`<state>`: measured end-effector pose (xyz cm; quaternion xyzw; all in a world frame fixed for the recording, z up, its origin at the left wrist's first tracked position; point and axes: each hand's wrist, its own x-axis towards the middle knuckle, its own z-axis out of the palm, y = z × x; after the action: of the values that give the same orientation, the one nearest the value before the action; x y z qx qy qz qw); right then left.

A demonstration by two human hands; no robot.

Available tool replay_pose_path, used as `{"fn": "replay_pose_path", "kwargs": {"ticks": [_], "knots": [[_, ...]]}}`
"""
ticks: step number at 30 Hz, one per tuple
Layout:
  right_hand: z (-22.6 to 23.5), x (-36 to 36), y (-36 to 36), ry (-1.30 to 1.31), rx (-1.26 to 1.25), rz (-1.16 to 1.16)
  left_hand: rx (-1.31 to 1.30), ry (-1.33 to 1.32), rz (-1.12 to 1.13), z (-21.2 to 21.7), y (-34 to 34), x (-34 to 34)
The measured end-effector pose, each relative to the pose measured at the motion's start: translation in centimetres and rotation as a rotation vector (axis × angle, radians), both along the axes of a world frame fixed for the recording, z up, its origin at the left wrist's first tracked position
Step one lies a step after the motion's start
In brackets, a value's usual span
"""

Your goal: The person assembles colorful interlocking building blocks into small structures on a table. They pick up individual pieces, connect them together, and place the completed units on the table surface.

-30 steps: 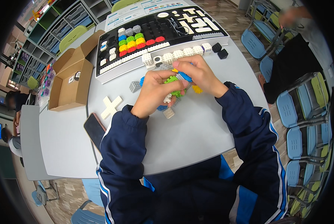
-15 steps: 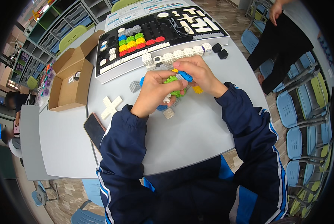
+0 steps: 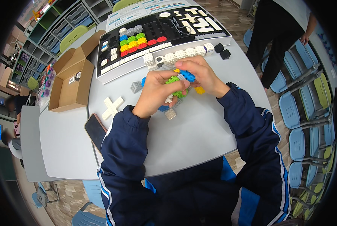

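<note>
My left hand (image 3: 155, 90) is closed round a green building block (image 3: 180, 93) that joins other white and grey parts. Against its upper right side, my right hand (image 3: 204, 75) pinches a blue building block (image 3: 187, 76). A bit of yellow shows between the fingertips of both hands. The fingers hide much of the assembly, so how the blocks join cannot be made out. Around the hands lie a grey block (image 3: 136, 87), a yellow piece (image 3: 199, 90) and a light beige block (image 3: 170, 113). A white cross-shaped piece (image 3: 112, 107) rests to the left.
Behind my hands stands a kit box (image 3: 123, 73) with coloured blocks in a black tray. White blocks (image 3: 179, 55) line its front, two black cubes (image 3: 224, 54) at the right. An opened cardboard box (image 3: 68, 90) and phone (image 3: 95, 130) are left. A person (image 3: 275, 34) stands beyond the table.
My hands stay almost in place, with the blue block shifted very slightly. The person at the upper right has moved, and their hand now hangs farther right.
</note>
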<state>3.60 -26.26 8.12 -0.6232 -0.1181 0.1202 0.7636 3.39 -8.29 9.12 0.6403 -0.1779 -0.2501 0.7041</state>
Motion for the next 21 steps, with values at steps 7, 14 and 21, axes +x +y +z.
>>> {"fn": "replay_pose_path", "kwargs": {"ticks": [7,14,21], "knots": [[-0.1,1.2,-1.2,0.04,0.069,-0.02,-0.011,-0.078,-0.07,0.8,0.0,-0.5],[1.2,3.3,-4.7,-0.354,-0.617,-0.173,-0.046,-0.088,0.138,2.8,2.1,0.2],[-0.5,3.7,-8.2,-0.507,-1.129,0.24,-0.166,0.04,0.189,3.6,3.3,1.2]]}}
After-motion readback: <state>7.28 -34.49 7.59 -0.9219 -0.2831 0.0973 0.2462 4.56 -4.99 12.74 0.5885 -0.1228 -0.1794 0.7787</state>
